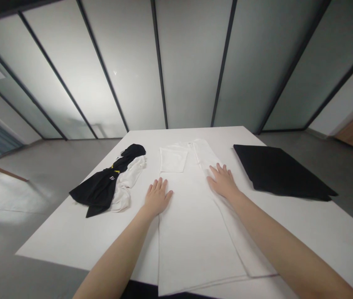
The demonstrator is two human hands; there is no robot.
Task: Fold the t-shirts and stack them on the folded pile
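- We've got both hands out flat on a white table point(70, 236), palms down and fingers spread, nothing clenched and nothing gripped.
- Our left hand point(157, 197) sits right at the left edge of a long white garment point(191, 236), with the fingers pointing away from us. It's hard to say how much of the palm is on the cloth and how much is on the tabletop.
- Our right hand point(223, 180) is pressing on a folded-looking strip point(206, 155) along the garment's far right side.
- The garment lies flat and lengthwise down the middle of the table, running past our wrists and hanging toward the near edge. A squarish folded white panel point(174, 160) sits at its far end, between our hands but further out.
- Just left of our left hand is a twisted bundle of black fabric point(101, 187) with a small yellow detail point(112, 167), tangled up with crumpled white fabric point(128, 182).
- To the right of our right hand, well apart from it, there's a flat black cloth point(280, 172), and its corner reaches past the table edge.
- Behind the table is a frosted glass partition point(191, 62) with dark frames.
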